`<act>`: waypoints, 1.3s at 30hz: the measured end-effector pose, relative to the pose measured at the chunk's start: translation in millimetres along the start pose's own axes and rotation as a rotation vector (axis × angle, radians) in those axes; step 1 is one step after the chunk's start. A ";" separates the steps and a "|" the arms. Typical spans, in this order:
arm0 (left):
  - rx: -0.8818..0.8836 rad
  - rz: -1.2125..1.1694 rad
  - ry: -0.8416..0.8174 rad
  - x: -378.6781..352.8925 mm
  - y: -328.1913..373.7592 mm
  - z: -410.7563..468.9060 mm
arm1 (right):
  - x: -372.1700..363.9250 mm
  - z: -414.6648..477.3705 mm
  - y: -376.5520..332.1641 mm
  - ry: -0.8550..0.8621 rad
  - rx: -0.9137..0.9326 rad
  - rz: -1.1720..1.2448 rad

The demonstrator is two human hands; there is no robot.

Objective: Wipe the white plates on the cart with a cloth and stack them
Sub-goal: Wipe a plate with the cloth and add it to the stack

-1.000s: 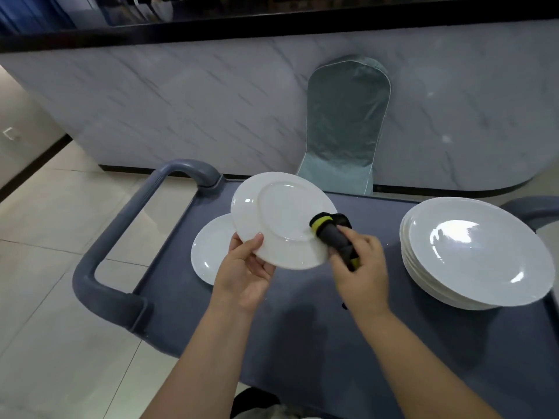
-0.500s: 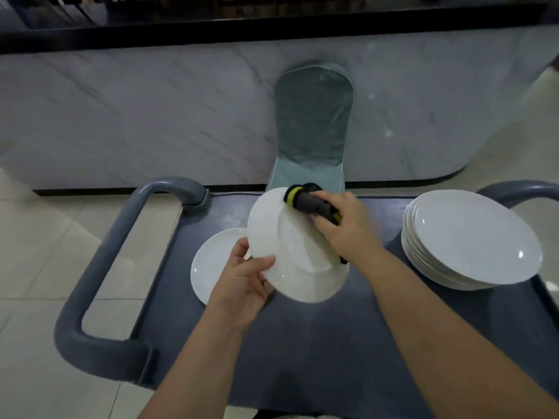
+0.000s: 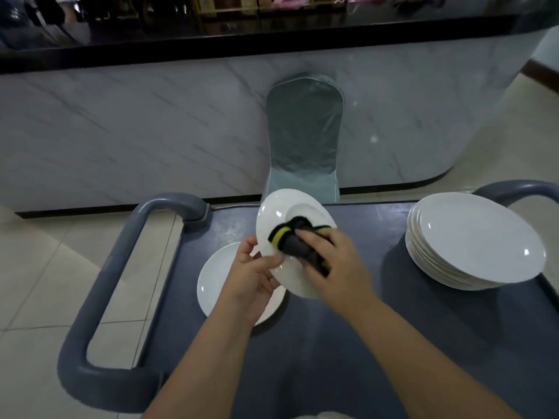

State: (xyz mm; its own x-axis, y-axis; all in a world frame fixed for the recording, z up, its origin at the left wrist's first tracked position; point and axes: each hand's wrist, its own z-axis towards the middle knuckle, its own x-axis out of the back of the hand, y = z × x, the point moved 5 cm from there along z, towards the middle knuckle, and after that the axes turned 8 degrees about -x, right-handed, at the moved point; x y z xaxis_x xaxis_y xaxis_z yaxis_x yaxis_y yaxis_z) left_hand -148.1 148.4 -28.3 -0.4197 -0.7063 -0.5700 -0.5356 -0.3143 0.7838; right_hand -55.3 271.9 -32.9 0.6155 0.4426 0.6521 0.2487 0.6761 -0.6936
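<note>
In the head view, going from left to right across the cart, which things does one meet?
left cart handle → single flat plate → held plate with the cloth on it → stack of plates

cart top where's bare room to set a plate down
Widest bare patch: the cart top between the lone plate and the plate stack, running to the near edge, though forearms cross it. A smaller patch at the far side, between the left handle and the held plate. Crowded: above the lone plate, with the left hand, right hand and cloth.
</note>
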 end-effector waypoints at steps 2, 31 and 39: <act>-0.005 -0.028 -0.007 3.0 2.2 4.1 | 1.5 -19.9 24.9 -0.009 -0.047 0.011; -0.028 0.273 -0.185 0.7 0.0 4.6 | 15.5 62.6 -19.9 0.039 -0.137 0.013; -0.004 0.133 -0.208 -4.5 12.3 -4.9 | 29.1 81.5 -27.8 -0.004 -0.124 0.044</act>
State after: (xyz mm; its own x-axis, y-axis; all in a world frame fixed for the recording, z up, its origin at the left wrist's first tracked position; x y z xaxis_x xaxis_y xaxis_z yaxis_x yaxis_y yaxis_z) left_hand -149.3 144.6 -14.9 -0.6281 -0.5963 -0.4998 -0.4626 -0.2302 0.8561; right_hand -105.3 314.0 30.3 0.6253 0.4727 0.6209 0.3118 0.5781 -0.7540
